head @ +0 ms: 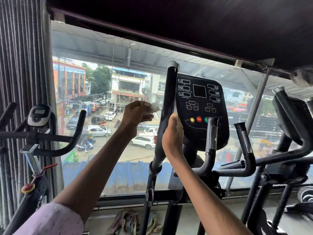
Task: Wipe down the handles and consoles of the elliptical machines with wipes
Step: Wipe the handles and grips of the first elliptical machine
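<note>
An elliptical machine stands in front of me with a black console point(201, 106) carrying several buttons. Its tall black left handle point(168, 92) rises beside the console. My right hand point(172, 138) grips this handle around its middle, thumb up. My left hand point(137, 116) is raised just left of the handle and pinches a small crumpled white wipe point(155, 106), which sits close to the handle without clearly touching it. Two short black fixed handles point(212, 134) stand below the console.
An exercise bike with a small grey display point(39, 115) stands at the left. Another elliptical point(291, 119) stands at the right. A large window point(105, 150) lies right behind the machines. Rags point(130, 221) lie on the floor below.
</note>
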